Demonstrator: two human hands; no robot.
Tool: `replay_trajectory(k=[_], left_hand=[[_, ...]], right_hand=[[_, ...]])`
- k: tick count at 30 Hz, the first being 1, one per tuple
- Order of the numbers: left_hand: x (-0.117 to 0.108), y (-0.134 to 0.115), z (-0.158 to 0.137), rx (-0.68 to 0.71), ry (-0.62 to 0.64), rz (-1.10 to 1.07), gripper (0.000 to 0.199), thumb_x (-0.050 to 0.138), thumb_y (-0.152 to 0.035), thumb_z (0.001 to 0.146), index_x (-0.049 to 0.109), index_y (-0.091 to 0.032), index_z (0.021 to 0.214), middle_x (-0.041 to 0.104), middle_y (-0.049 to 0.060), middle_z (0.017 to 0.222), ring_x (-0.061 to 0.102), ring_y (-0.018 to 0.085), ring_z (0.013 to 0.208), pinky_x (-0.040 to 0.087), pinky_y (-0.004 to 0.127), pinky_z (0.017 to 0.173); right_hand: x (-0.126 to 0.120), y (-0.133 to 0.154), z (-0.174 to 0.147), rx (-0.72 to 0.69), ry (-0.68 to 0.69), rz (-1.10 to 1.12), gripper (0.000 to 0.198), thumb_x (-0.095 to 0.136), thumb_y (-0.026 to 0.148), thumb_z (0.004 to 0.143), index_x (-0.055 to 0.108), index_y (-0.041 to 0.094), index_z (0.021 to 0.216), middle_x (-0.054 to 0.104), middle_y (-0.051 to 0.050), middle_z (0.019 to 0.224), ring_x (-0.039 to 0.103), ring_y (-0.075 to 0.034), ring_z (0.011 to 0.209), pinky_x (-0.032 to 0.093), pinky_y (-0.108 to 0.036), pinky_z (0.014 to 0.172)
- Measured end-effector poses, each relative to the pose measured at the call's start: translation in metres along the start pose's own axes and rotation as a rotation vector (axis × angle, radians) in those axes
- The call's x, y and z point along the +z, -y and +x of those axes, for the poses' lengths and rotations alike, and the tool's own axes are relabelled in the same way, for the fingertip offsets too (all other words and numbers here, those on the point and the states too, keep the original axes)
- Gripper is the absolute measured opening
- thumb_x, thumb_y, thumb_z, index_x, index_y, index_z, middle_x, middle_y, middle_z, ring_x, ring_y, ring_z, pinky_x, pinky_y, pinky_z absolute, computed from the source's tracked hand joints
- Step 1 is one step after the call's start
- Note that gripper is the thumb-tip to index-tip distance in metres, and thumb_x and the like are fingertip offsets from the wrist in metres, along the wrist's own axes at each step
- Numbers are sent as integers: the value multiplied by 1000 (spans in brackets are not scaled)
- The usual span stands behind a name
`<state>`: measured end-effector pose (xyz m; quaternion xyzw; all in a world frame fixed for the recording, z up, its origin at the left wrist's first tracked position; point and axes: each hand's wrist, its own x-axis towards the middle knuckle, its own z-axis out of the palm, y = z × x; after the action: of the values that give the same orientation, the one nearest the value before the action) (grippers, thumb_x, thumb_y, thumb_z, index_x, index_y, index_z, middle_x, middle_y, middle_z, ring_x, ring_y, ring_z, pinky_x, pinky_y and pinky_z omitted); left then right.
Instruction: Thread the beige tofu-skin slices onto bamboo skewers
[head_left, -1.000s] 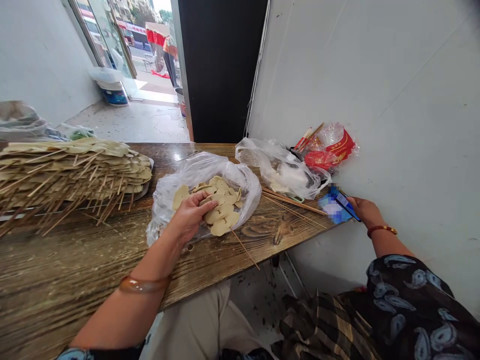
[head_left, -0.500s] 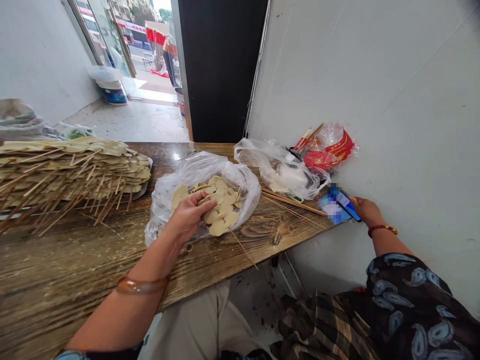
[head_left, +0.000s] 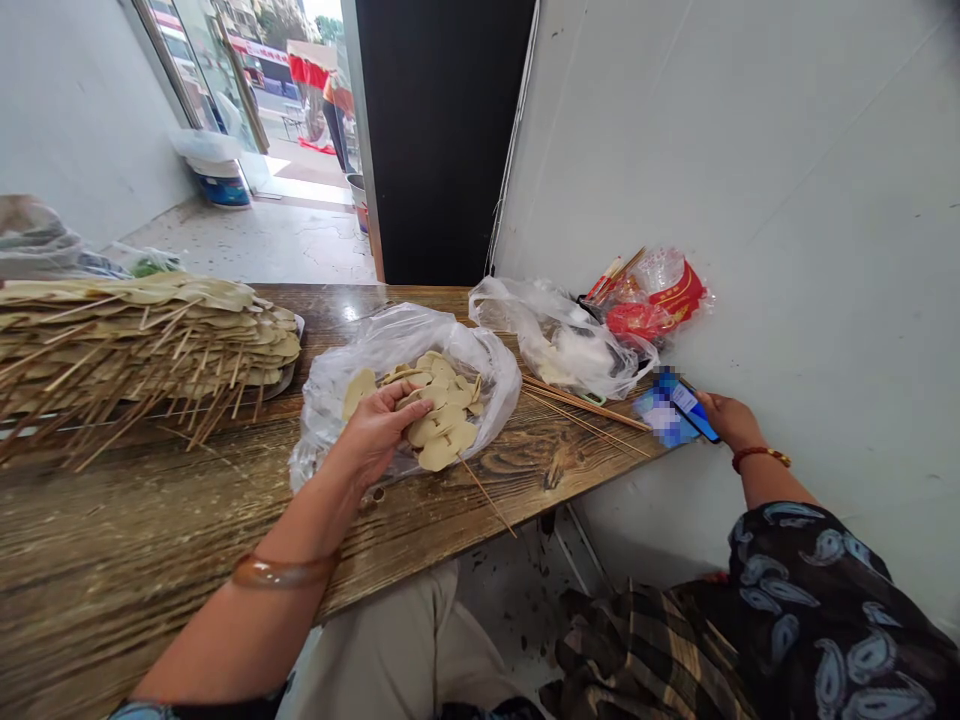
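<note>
At 12 o'clock, over the plastic bag (head_left: pixel 496 368), left hand (head_left: pixel 384 420) has fingers clamped on skewered slices (head_left: pixel 445 442); right hand (head_left: pixel 735 422) clamped on phone (head_left: pixel 696 413), 2 o'clock. Probably phone check mid-skewering; next move calls for freeing right.

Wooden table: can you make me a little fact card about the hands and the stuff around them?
Left hand: holds flat beige slices on a skewer
Right hand: holds a phone
Near left hand: plastic bag with more slices inside
Left side: big pile of loaded skewers
Right of the bag: loose thin sticks
Surface: wooden table
</note>
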<state>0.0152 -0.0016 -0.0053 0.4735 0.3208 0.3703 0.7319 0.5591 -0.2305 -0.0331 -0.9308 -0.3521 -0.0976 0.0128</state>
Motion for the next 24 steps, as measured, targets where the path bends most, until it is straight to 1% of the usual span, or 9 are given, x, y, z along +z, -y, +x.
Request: replay_trajectory(k=[6, 10, 14, 24], left_hand=[[0, 1, 0, -1, 10, -2, 44, 87, -31, 53, 65, -15, 87, 69, 1, 76, 62, 11, 60, 51, 21, 56], [1, 0, 0, -6, -4, 1, 46, 88, -31, 51, 65, -14, 87, 69, 1, 75, 61, 11, 58, 50, 21, 53], [1, 0, 0, -4, -16, -7, 45, 88, -30, 49, 64, -14, 83, 68, 1, 72, 60, 10, 56, 50, 20, 51], [0, 1, 1, -5, 0, -9, 43, 87, -29, 52, 64, -15, 85, 67, -1, 72, 60, 9, 56, 50, 19, 51]], right_hand=[[-1, -3, 4, 26, 17, 8, 53, 31, 46, 96, 72, 15, 111, 74, -16, 96, 68, -27, 87, 46, -31, 68], [0, -5, 5, 38, 19, 12, 54, 31, 46, 97, 71, 15, 112, 73, -17, 99, 68, -27, 89, 46, -32, 70], [0, -6, 7, 35, 13, 17, 53, 31, 45, 96, 72, 15, 110, 74, -16, 96, 68, -28, 89, 47, -33, 70], [-2, -3, 3, 7, 8, 13, 55, 28, 45, 98, 72, 15, 107, 73, -17, 92, 67, -27, 86, 46, -31, 68]])
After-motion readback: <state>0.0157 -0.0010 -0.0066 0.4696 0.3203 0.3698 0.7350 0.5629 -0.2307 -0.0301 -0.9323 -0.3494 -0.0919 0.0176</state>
